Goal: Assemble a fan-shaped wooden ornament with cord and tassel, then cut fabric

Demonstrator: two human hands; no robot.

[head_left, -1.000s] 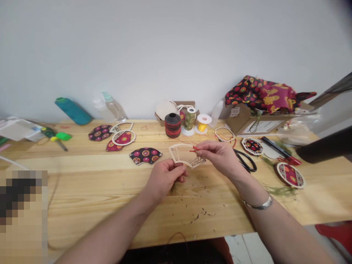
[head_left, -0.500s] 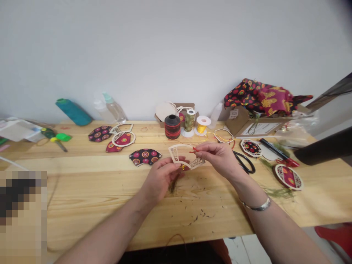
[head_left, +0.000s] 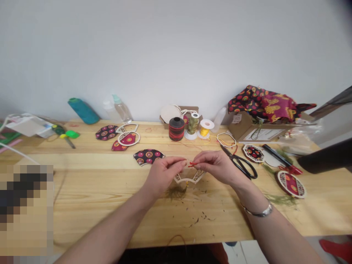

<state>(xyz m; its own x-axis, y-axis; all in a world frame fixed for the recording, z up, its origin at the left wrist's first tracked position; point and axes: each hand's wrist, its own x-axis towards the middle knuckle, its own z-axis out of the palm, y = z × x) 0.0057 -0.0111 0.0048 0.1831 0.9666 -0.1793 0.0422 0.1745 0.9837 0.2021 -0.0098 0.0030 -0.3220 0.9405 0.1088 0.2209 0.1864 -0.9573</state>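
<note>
Over the grained wooden table (head_left: 110,216), 1 pale, fan-shaped openwork frame (head_left: 182,180) is held up: the left hand (head_left: 161,174) pinches its upper edge, the right hand (head_left: 217,167) clamps thin red cord (head_left: 191,164). Beyond stand 3 thread spools (head_left: 176,131); 1 pair of black-handled scissors (head_left: 234,157) lies near.

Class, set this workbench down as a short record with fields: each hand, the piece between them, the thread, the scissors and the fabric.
Left hand: at the frame's upper side; exact grip unclear
Right hand: pinching red cord
Frame: pale, openwork, upper part hidden by the hands
Thread: black-and-red spool, green spool, yellow spool, side by side near the wall
Scissors: on the table, partly hidden by the right hand
Fabric: patterned, heaped on a cardboard box
</note>
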